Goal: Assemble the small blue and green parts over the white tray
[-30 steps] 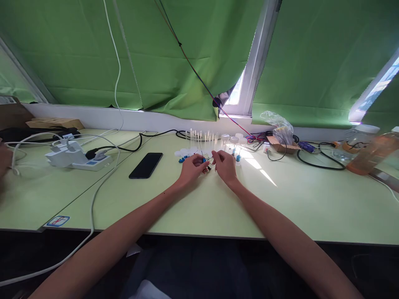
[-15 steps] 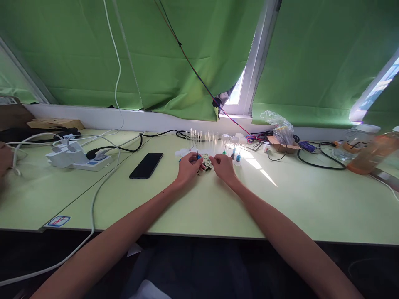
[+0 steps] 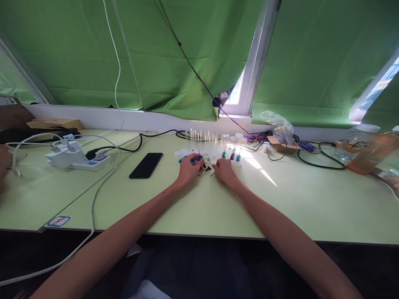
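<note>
My left hand (image 3: pixel 188 169) is curled at the near side of a small pile, thumb and fingers pinched on a small blue piece with a thin dark stem (image 3: pixel 200 152) that points up. My right hand (image 3: pixel 226 170) lies opposite, its fingers closed on a thin stick-like piece (image 3: pixel 213 174) that pokes out toward the left. Between both hands lies a loose pile of thin stems and small black pieces (image 3: pixel 208 168). More blue pieces (image 3: pixel 183 160) sit just beyond my left hand. Their exact kind is too small to make out.
Clear upright tubes (image 3: pixel 207 141) stand behind the pile, with small clear containers (image 3: pixel 234 150) holding green, dark and blue pieces at right. A black phone (image 3: pixel 146 165) and a power strip (image 3: pixel 96 162) lie left. Bottles (image 3: pixel 370 153) and cables occupy the right side. Another person's hand (image 3: pixel 4 160) shows far left.
My right hand has drawn slightly nearer to me, and a thin piece now sticks out of its fingers. The pile between the hands is more exposed. My left hand has barely moved.
</note>
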Demonstrator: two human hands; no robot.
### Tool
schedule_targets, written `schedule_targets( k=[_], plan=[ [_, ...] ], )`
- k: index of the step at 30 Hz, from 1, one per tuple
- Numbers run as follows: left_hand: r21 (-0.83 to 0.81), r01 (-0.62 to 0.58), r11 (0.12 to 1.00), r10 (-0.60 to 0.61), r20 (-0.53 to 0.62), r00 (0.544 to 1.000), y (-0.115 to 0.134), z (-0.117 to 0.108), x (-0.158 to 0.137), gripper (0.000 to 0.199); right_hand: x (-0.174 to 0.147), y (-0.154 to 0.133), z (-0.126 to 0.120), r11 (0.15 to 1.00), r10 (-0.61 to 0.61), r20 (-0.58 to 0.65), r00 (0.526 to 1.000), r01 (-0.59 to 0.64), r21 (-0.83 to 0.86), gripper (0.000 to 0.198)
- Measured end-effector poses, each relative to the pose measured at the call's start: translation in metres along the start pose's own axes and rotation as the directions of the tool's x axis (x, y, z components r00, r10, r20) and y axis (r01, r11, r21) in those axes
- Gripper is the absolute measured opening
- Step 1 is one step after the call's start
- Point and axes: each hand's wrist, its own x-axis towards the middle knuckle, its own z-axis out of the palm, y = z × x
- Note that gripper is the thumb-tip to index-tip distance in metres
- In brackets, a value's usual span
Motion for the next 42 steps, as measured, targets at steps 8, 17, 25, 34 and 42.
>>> schedule_targets(
  k=[8,17,25,34,42],
  plan=[
    [-0.088,0.028,0.996,-0.027,0.017,0.999,-0.001,0.002,0.001,0.037,-0.003,-0.005,-0.006,0.992,0.051,0.091,0.995,-0.040,-0.116,0.021],
    [-0.213,0.111,0.971,-0.110,0.016,0.994,0.003,0.005,0.000,0.036,-0.003,-0.003,-0.006,0.993,0.024,0.088,0.996,-0.014,-0.118,0.016],
    [-0.230,0.099,0.968,-0.099,0.011,0.995,-0.004,0.005,0.003,0.034,-0.002,-0.003,-0.005,0.997,-0.075,0.008,0.997,0.074,0.027,0.018],
    [-0.236,0.115,0.965,-0.125,-0.030,0.992,-0.007,0.004,0.005,0.034,-0.001,-0.006,-0.001,0.950,-0.310,0.077,0.948,0.307,0.054,0.022],
    [-0.254,0.135,0.958,-0.149,-0.038,0.988,-0.003,0.005,0.004,0.031,-0.001,-0.005,-0.003,0.952,-0.307,0.121,0.944,0.305,0.028,0.019]
  ],
)
